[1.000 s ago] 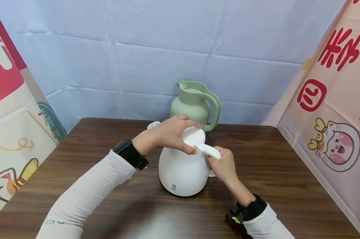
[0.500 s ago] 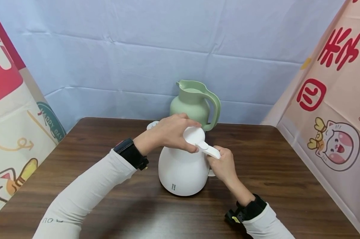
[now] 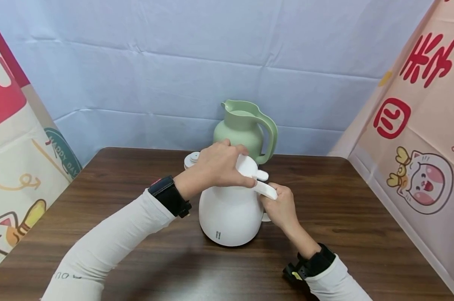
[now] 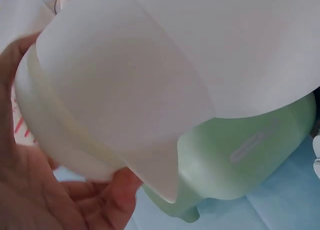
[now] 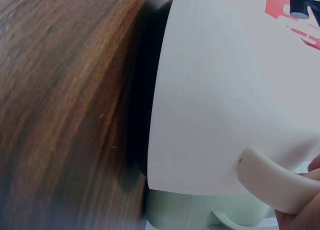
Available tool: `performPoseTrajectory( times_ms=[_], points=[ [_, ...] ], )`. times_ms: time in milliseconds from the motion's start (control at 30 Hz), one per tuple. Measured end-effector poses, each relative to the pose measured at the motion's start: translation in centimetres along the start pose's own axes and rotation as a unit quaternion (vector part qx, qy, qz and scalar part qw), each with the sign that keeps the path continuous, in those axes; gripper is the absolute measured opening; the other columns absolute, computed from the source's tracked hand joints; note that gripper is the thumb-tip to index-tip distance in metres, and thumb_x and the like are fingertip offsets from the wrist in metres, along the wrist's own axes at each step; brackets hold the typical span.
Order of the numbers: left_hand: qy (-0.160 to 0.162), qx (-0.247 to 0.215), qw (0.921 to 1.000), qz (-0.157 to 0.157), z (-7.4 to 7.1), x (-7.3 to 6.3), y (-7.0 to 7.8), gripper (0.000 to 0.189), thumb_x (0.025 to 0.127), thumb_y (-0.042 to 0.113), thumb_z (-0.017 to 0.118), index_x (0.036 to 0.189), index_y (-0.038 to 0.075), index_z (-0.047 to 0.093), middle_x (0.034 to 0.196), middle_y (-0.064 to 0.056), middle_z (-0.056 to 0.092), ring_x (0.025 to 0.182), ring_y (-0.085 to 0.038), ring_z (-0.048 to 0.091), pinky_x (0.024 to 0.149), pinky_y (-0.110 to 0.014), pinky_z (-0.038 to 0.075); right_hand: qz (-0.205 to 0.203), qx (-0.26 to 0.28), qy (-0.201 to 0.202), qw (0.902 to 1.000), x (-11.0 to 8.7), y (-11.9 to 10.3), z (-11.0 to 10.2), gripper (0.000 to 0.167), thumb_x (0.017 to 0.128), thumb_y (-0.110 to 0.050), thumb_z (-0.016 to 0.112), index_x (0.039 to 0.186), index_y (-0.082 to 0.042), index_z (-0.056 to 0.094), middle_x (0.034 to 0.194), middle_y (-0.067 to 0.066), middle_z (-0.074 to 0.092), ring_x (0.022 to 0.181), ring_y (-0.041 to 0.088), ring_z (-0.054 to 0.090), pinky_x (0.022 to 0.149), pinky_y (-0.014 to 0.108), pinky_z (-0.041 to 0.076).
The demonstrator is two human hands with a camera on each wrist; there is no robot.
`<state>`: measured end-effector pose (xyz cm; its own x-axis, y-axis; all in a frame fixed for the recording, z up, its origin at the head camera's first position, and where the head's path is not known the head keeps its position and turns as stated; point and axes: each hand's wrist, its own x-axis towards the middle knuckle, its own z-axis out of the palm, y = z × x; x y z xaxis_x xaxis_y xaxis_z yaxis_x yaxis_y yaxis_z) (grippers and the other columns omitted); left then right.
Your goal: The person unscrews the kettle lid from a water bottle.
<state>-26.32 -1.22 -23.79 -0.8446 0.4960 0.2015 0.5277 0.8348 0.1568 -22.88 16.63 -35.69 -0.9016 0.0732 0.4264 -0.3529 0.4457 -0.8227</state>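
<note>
A white vacuum jug [image 3: 229, 217] stands upright on the wooden table in the head view. My left hand [image 3: 221, 165] grips its round white lid [image 3: 245, 164] from above, thumb toward me. In the left wrist view the fingers curl round the lid [image 4: 55, 122] near the jug's spout [image 4: 162, 177]. The lid's small tab [image 3: 262, 174] points right, just beyond the jug's handle [image 3: 266, 190]. My right hand [image 3: 282, 207] holds that handle; the right wrist view shows the handle [image 5: 275, 185] with fingers around it.
Close behind the white jug is a light green jug [image 3: 239, 130] with its handle to the right. Part of a white, round-topped item [image 3: 191, 159] shows behind my left wrist. A pale blue cloth [image 3: 155, 83] hangs past the table's [image 3: 343, 209] far edge.
My left hand has turned the lid counterclockwise; its tab has swung from over the handle to the far side of it. The right hand has kept its hold on the handle.
</note>
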Motion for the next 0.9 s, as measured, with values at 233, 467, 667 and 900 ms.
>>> performPoseTrajectory(
  times_ms=[233,467,667,900],
  points=[
    [0.005,-0.009,0.9986,-0.051,-0.6,0.2,0.4,0.065,0.062,0.066,0.064,0.114,0.027,0.061,0.089,0.001,0.049,0.074,-0.014,0.049,0.053,-0.033,0.040,0.000,-0.003,0.003,1.0000,0.1,0.0,0.1,0.028,0.071,0.006,0.056,0.050,-0.008,0.043,0.042,-0.005,0.033,0.039,0.010,0.030,0.039,0.024,0.025],
    [0.006,-0.025,0.9993,-0.026,-0.4,0.1,0.3,0.063,0.062,0.059,0.067,0.113,0.022,0.061,0.088,-0.001,0.049,0.073,-0.015,0.049,0.052,-0.031,0.040,0.009,-0.002,0.002,1.0000,0.1,-0.1,0.1,0.025,0.072,0.005,0.056,0.051,-0.007,0.046,0.043,-0.004,0.035,0.041,0.012,0.032,0.039,0.025,0.026],
    [0.010,-0.034,0.9993,-0.015,-0.6,-0.3,0.0,0.061,0.064,0.057,0.068,0.112,0.020,0.062,0.088,-0.002,0.050,0.075,-0.017,0.049,0.054,-0.030,0.041,0.007,-0.009,0.006,0.9999,0.0,0.0,0.0,0.028,0.071,0.006,0.056,0.050,-0.008,0.043,0.043,-0.005,0.034,0.040,0.011,0.031,0.039,0.025,0.025],
    [0.005,-0.047,0.9980,-0.042,-1.6,-1.0,-0.6,0.068,0.063,0.060,0.067,0.120,0.024,0.060,0.095,-0.002,0.050,0.079,-0.017,0.050,0.057,-0.031,0.042,0.004,-0.017,0.007,0.9998,0.0,0.0,0.0,0.029,0.069,0.007,0.054,0.050,-0.009,0.038,0.043,-0.004,0.031,0.038,0.009,0.029,0.039,0.024,0.023]
  ],
)
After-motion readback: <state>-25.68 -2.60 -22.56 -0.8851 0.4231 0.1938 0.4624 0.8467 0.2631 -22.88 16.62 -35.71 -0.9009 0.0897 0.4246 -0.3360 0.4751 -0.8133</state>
